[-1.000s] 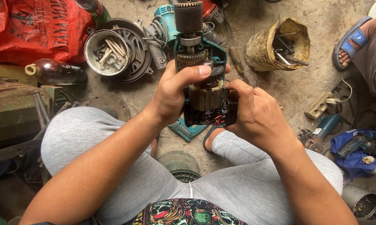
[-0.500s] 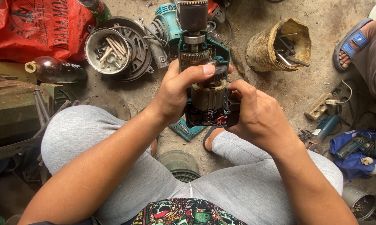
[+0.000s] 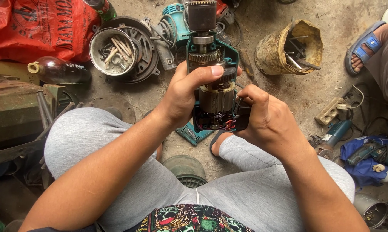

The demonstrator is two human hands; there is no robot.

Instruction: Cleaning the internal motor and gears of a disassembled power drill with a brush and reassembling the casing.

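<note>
Hands clamped on an opened power drill point(image 3: 213, 86), held over the lap.

Left hand point(image 3: 183, 96) wraps the motor, thumb across the armature; right hand point(image 3: 267, 122) grips the black rear end, fingers closed. Metal bowl point(image 3: 112, 51) of bolts and yellow bucket point(image 3: 284, 49) sit on the ground beyond.

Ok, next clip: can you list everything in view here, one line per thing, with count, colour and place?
Opened power drill: one, teal shell with grey motor and gear exposed, held at centre.
Round metal tin: one, grey, holding bolts, upper left.
Red sack: one, top left.
Dark glass bottle: one, brown, lying at left.
Yellowed bucket: one, holding tools, upper right.
Teal cover piece: one, on the ground under the hands.
Blue sandal: one, on another person's foot, far right.
Blue cloth: one, with a tool on it, right edge.
Left hand: grips the drill's left side, thumb over the motor.
Right hand: grips the drill's lower right.
</note>
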